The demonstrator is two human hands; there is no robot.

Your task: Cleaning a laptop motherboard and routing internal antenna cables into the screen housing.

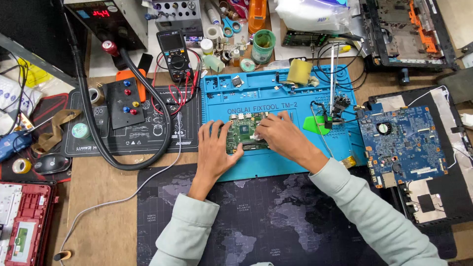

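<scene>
A small green circuit board [245, 132] lies on the blue silicone work mat [276, 96]. My left hand [215, 148] rests flat on the board's left side, fingers spread, thumb pressed against its lower edge. On the board's right side, my right hand [281, 135] pinches a small white piece [256, 136] against the board's surface; what the piece is cannot be told. Both sleeves are pale green.
A larger blue circuit board [401, 143] lies right on a dark laptop shell. A multimeter [175, 54] with red leads, a black hose [98, 128], a power supply [106, 17], scissors, tape rolls and a green cup [263, 45] crowd the back. A dark world-map mat [276, 221] lies nearest me.
</scene>
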